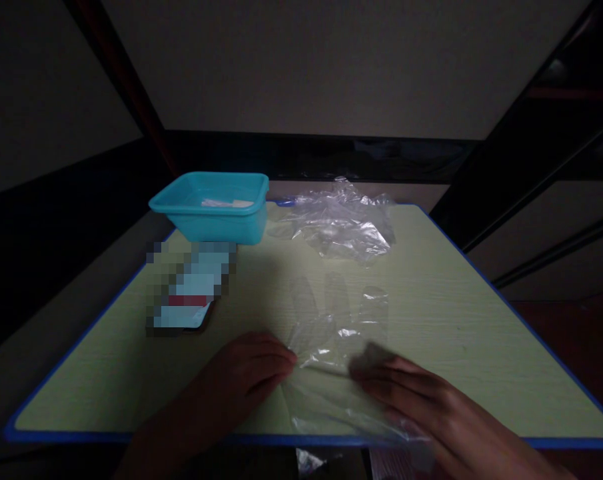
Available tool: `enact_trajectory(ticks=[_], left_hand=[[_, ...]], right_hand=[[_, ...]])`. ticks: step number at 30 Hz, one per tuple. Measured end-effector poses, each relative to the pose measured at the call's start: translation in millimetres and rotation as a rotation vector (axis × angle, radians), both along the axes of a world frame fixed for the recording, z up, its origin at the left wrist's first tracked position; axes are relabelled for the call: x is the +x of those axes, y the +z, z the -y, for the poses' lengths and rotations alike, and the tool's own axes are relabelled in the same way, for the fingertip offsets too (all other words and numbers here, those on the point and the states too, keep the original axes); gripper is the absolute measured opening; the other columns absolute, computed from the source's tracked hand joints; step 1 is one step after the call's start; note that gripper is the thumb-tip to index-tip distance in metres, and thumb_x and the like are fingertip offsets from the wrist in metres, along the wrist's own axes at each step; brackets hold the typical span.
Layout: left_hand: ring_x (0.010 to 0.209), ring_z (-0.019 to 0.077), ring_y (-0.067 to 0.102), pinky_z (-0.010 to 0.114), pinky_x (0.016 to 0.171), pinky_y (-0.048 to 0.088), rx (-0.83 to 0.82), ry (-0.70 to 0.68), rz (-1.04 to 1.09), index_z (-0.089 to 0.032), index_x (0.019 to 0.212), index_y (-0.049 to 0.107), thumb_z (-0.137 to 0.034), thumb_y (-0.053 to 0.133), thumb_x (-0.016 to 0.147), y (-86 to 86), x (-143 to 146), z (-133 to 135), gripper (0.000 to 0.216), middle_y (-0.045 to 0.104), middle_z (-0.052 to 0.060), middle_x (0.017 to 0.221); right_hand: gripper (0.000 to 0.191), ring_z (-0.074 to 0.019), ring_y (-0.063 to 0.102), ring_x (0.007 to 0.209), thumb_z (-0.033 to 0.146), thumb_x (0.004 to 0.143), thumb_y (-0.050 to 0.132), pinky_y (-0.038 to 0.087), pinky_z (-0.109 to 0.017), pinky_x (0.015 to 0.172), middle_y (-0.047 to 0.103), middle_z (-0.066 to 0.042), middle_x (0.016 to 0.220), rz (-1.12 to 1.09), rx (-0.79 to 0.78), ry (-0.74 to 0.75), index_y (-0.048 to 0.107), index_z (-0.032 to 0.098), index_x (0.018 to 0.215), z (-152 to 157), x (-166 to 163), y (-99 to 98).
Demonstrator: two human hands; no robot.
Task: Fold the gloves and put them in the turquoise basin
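Note:
A clear disposable plastic glove (338, 343) lies spread on the table near its front edge, fingers pointing away from me. My left hand (251, 370) is closed at the glove's left edge, its fingertips pressed together on the thin film. Across the right side of the glove rests my right hand (414, 390), fingers stretched out and lying on the plastic; their tips are slightly blurred. The glove's cuff reaches over the front edge between my wrists. Farther back sits a crumpled heap of clear plastic gloves (348, 223).
A turquoise plastic basin (221, 227) with some pale items inside stands at the back left. In front of it lies a phone (196, 287), its screen lit and pixelated. The pale wood-grain table (461, 347) has a blue rim, and a wall panel rises behind.

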State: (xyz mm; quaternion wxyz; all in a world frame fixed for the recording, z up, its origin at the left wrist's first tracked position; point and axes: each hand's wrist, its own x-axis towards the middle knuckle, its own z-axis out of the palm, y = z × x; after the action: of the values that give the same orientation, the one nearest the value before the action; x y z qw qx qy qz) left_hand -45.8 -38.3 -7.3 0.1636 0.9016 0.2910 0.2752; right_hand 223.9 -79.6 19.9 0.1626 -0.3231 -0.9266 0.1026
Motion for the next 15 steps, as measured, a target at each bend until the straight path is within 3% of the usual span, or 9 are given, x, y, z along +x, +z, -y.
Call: enact_trajectory(ticks=[7,15], left_hand=[[0.076,0.0148,0.065,0.026,0.070,0.051,-0.191,0.045,-0.102,-0.018,0.084,0.067,-0.019,0.044,0.090,9.1,1.2,-6.4,0.023,0.070,0.002,0.080],[0.070,0.0152,0.063,0.027,0.069,0.051,-0.040,-0.009,-0.160,-0.019,0.083,0.068,-0.020,0.035,0.094,15.5,4.0,-2.9,0.035,0.070,0.003,0.077]], right_hand=[[0.029,-0.0184,0.066,0.089,0.014,0.089,0.042,0.056,-0.028,0.073,0.071,-0.004,0.095,-0.049,-0.294,-0.108,0.064,0.023,0.105,-9.4,4.6,3.6],[0.030,-0.0189,0.065,0.096,0.009,0.086,0.043,0.055,-0.027,0.078,0.070,-0.004,0.102,-0.047,-0.303,-0.073,0.067,0.022,0.099,-5.9,1.5,12.2]])
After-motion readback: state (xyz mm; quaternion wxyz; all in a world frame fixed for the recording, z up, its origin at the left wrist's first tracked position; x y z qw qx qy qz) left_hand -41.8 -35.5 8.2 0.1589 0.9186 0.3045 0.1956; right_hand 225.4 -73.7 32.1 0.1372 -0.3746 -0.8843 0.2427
